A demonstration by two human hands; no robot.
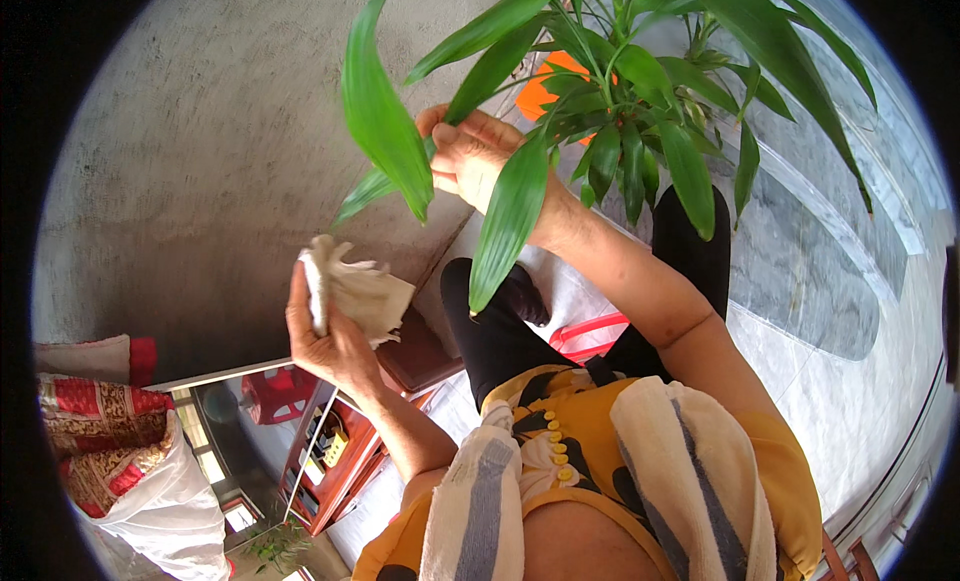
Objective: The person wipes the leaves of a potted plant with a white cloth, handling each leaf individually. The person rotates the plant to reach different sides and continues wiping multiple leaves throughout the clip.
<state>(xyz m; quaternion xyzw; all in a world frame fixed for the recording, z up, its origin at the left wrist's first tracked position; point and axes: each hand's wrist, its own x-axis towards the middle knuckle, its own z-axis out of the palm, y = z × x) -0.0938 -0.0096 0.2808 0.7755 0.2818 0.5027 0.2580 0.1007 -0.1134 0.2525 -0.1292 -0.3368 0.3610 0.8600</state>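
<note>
A leafy green houseplant [615, 93] rises at the top, its long leaves spreading over my arm. My right hand [476, 153] is raised among the leaves with its fingers curled at one of them; a long broad leaf [382, 123] hangs just to its left, and another [514, 206] droops in front of the wrist. Lower on the left, my left hand [330, 341] grips a folded cream-coloured cloth [367, 296] between thumb and fingers. The cloth hangs below the leaf tips, near the wall. Part of the right fingers is hidden behind a leaf.
A grey plastered wall [187, 168] fills the left. Below stand a reddish wooden cabinet [341, 468] and a dark screen [247, 423], with patterned red fabric [105, 423] at the far left. A red plastic stool [589, 337] is between my legs; orange material [544, 86] shows behind the plant.
</note>
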